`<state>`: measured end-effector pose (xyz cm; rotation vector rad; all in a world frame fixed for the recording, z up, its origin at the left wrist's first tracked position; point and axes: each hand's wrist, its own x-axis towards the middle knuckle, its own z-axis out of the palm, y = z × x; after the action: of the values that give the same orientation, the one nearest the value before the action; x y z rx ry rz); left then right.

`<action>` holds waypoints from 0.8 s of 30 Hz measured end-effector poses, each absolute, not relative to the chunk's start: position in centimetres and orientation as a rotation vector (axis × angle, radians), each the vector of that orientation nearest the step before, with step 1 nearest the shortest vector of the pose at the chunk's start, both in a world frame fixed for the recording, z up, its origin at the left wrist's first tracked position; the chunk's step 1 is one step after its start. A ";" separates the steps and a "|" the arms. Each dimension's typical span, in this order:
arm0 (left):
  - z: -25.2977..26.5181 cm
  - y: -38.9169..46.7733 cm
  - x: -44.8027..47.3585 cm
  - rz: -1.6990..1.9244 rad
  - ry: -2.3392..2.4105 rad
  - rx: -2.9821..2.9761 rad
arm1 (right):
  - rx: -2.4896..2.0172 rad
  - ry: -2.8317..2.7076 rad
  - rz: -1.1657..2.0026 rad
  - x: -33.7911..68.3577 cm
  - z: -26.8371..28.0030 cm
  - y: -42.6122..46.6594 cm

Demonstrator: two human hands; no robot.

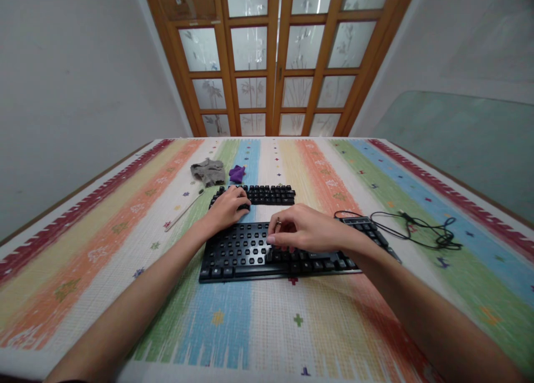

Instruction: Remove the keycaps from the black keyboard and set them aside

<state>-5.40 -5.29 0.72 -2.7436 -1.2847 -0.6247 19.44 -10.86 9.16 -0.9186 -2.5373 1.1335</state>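
Note:
A black keyboard lies on the table before me, its left part stripped to bare key sockets, while keys remain along the bottom row and on the right. Behind it, loose black keycaps stand in several rows. My left hand is at the left end of those rows, its fingers bent and closed around a black keycap. Over the middle of the keyboard hovers my right hand, a ring on one finger, thumb and fingertips pinched together. Whatever may be between those fingertips is hidden.
A grey cloth and a purple cloth lie at the back left. Nearer is a thin white stick with a dark tip. The keyboard's black cable is looped at the right. A striped tablecloth covers the table; wooden glazed doors stand behind.

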 end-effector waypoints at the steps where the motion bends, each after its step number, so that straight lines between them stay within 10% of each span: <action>1: 0.6 -5.2 -5.4 -0.623 -1.289 -2.739 | -0.913 -2.534 1.156 19.5 9.1 -10.8; 24: 0.1 -4.9 -5.1 -0.581 -1.292 -2.651 | -0.906 -2.236 1.706 19.9 8.0 -9.0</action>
<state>-5.11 -4.92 0.09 -2.6507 -1.2925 -0.5814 19.91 -8.99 7.96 -0.9063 -2.2358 1.7064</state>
